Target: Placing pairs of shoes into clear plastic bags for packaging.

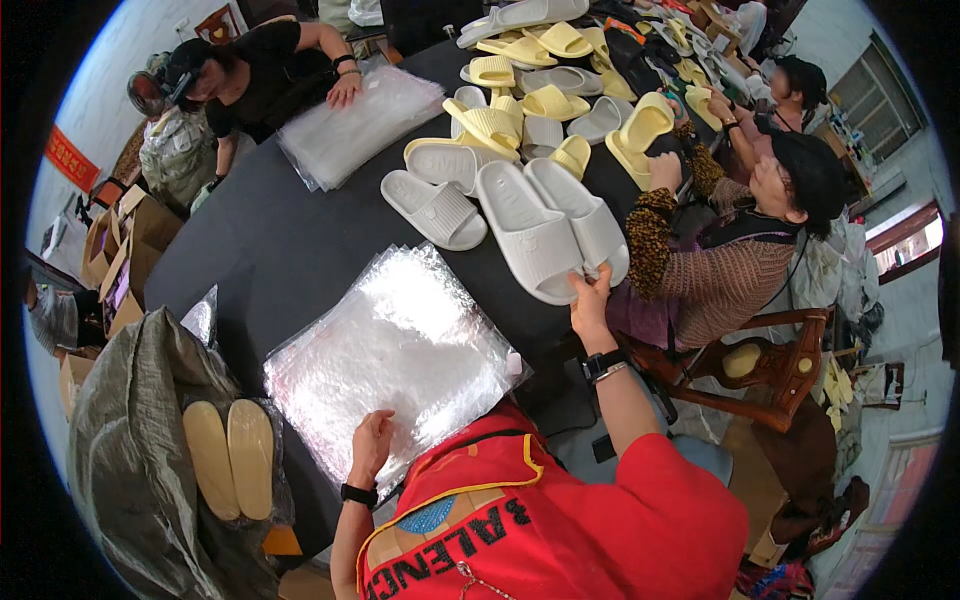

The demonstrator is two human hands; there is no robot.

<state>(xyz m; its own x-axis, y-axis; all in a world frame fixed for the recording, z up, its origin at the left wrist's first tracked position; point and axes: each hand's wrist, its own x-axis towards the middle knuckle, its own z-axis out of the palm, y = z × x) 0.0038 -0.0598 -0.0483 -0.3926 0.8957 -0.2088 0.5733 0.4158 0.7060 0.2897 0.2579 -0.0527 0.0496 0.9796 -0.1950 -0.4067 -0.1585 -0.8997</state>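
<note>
My right hand [592,301] grips a pair of light grey slide slippers [530,225] by their toe ends, thumb on top. The pair is held side by side above the right side of the dark table. My left hand [371,446], its fingers slightly bent and apart, is at the near edge of a stack of shiny clear plastic bags [390,340] and holds nothing that I can see. Beyond the pair, a single grey slipper [433,208] lies on the table, beside a heap of yellow slippers [490,125] and grey ones.
Across the table, a person's hand [345,88] rests on another stack of clear bags [365,115]. At right, a co-worker's hand [664,172] is by a yellow slipper [640,130]. A wrapped beige pair [250,455] lies at left by a grey-green sack [130,430]. A wooden chair [770,365] stands at right.
</note>
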